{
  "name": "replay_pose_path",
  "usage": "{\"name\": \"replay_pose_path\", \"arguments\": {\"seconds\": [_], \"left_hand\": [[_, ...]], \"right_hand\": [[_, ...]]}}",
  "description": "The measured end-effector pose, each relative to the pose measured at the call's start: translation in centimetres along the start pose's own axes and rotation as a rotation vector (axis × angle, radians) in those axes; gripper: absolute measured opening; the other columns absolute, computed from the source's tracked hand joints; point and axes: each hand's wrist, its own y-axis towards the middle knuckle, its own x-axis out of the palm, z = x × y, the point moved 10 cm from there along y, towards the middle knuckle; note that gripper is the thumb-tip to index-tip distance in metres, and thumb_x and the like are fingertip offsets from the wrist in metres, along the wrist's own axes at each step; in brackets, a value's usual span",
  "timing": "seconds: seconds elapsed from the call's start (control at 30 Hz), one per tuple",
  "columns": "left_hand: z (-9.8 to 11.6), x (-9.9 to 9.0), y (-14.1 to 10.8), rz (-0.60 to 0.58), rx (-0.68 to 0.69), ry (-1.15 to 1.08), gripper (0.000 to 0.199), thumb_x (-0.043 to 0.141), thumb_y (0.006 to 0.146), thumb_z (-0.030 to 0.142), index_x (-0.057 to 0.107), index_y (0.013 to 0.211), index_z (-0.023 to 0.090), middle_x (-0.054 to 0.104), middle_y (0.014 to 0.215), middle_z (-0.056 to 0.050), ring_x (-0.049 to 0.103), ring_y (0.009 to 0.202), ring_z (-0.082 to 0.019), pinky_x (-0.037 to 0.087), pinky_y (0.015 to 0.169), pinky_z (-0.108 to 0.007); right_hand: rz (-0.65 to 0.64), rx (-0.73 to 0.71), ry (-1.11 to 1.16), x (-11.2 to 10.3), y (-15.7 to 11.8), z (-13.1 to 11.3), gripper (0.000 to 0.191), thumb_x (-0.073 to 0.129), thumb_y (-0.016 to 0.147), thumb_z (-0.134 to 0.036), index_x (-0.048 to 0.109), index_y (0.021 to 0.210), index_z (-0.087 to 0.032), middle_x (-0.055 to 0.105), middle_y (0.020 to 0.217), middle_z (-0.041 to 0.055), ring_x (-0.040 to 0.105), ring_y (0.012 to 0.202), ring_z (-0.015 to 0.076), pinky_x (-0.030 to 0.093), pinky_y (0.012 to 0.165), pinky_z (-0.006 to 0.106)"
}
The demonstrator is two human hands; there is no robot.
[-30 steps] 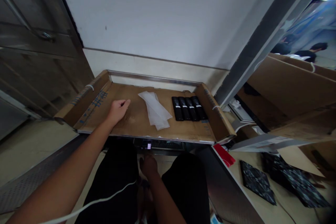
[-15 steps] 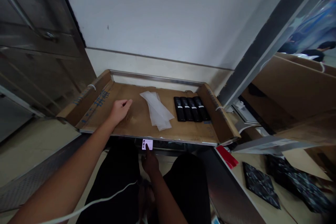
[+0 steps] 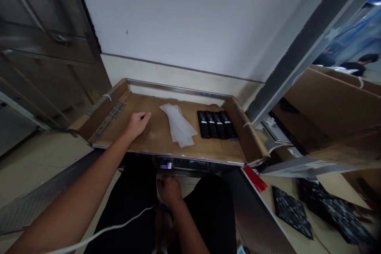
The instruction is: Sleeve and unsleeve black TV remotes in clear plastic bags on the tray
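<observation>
My left hand [image 3: 137, 124] rests with curled fingers on the left part of a cardboard-lined tray [image 3: 154, 143], and nothing shows in it. To its right, translucent plastic sleeves [image 3: 180, 125] lie overlapping on the cardboard. Further right, several black cylinder-like packs [image 3: 216, 124] with small white labels sit side by side. Below the tray's front edge, between my knees, my right hand [image 3: 170, 190] is closed in a fist, with nothing visible in it. Just above that hand is a small, mostly dark screen [image 3: 163, 162], apart from the fingers.
Raised cardboard sides [image 3: 242, 127] border the tray. A white cable [image 3: 119, 226] crosses my left leg. At the right stand a large cardboard box [image 3: 342, 107], a red item [image 3: 255, 179] and dark patterned packages [image 3: 291, 211]. A metal door [image 3: 44, 47] is at the left.
My right hand has drawn back from the small screen, its pointing finger folding into a fist. The screen went from lit to mostly dark. My left hand stays in place on the cardboard.
</observation>
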Motion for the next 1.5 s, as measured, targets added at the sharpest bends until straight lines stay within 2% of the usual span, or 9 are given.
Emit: {"name": "replay_pose_path", "arguments": {"seconds": [0.07,0.13,0.23,0.3,0.37,0.53,0.73,1.03,1.5], "left_hand": [[0.0,0.1,0.0,-0.01,0.005,0.001,0.044,0.051,0.084,0.05,0.044,0.052,0.02,0.037,0.051,0.003,0.037,0.053,-0.014,0.026,0.054,-0.028],[0.0,0.2,0.1,-0.015,0.014,0.008,0.044,0.05,0.084,0.05,0.043,0.052,0.02,0.037,0.05,0.003,0.037,0.054,-0.013,0.025,0.054,-0.028],[0.0,0.2,0.1,-0.009,0.03,0.012,0.045,0.05,0.084,0.05,0.042,0.052,0.02,0.036,0.051,0.003,0.037,0.054,-0.013,0.025,0.054,-0.028],[-0.1,0.2,0.1,-0.004,0.03,0.006,0.044,0.051,0.084,0.049,0.042,0.051,0.02,0.036,0.051,0.003,0.037,0.054,-0.013,0.026,0.054,-0.028],[-0.1,0.0,0.0,0.006,0.027,-0.002,0.044,0.051,0.084,0.048,0.042,0.051,0.02,0.036,0.05,0.003,0.037,0.053,-0.013,0.025,0.054,-0.028],[0.1,-0.2,0.0,0.02,0.029,-0.015,0.044,0.051,0.084,0.048,0.043,0.05,0.02,0.037,0.049,0.003,0.038,0.053,-0.014,0.025,0.053,-0.028],[0.0,-0.3,-0.1,0.023,0.039,-0.045,0.044,0.052,0.084,0.046,0.043,0.05,0.02,0.037,0.049,0.003,0.038,0.052,-0.013,0.025,0.053,-0.028],[-0.2,-0.3,-0.1,0.029,0.01,-0.043,0.043,0.051,0.082,0.049,0.043,0.051,0.021,0.04,0.05,0.002,0.039,0.054,-0.014,0.026,0.054,-0.028],[-0.2,-0.3,-0.1,0.023,0.003,-0.025,0.042,0.051,0.082,0.048,0.043,0.051,0.021,0.039,0.05,0.002,0.039,0.054,-0.014,0.027,0.055,-0.028]], "right_hand": [[0.131,-0.07,0.108,-4.6,-1.8,-0.8,0.037,0.049,0.096,-0.036,0.067,0.068,-0.02,0.069,0.069,0.0052,0.064,0.067,0.017,0.044,0.065,0.024],[0.412,-0.129,0.211,-11.6,-3.6,-0.8,0.045,0.042,0.1,-0.04,0.06,0.063,-0.02,0.061,0.061,0.0023,0.056,0.057,0.0136,0.041,0.061,0.024],[0.834,-0.068,0.285,-21.5,-4.7,1.0,0.035,0.043,0.1,-0.04,0.064,0.082,-0.018,0.064,0.072,0.004,0.058,0.067,0.0156,0.044,0.069,0.026],[0.896,-0.074,0.271,-25.4,-2.6,1.3,0.032,0.048,0.097,-0.04,0.063,0.109,-0.014,0.069,0.094,0.0092,0.062,0.081,0.0186,0.047,0.078,0.029],[0.852,-0.08,0.171,-27.2,0.7,0.9,0.04,0.051,0.095,-0.038,0.058,0.123,-0.011,0.067,0.113,0.0151,0.061,0.097,0.022,0.046,0.088,0.032],[0.745,0.057,-0.146,-26.6,5.1,0.2,0.044,0.054,0.094,-0.042,0.06,0.124,-0.011,0.068,0.111,0.0164,0.056,0.105,0.0287,0.044,0.088,0.036],[0.707,0.073,-0.239,-25.6,4.7,-0.1,0.037,0.05,0.097,-0.046,0.063,0.11,-0.014,0.069,0.1,0.0133,0.055,0.101,0.027,0.042,0.083,0.033],[0.67,0.102,-0.348,-25.4,4.8,-0.9,0.029,0.048,0.098,-0.038,0.059,0.11,-0.015,0.068,0.104,0.0144,0.06,0.098,0.0256,0.045,0.078,0.031],[0.619,0.202,-0.32,-25.0,4.8,-0.2,0.048,0.049,0.094,-0.058,0.065,0.099,-0.013,0.071,0.093,0.0173,0.07,0.085,0.0275,0.05,0.074,0.034]]}}
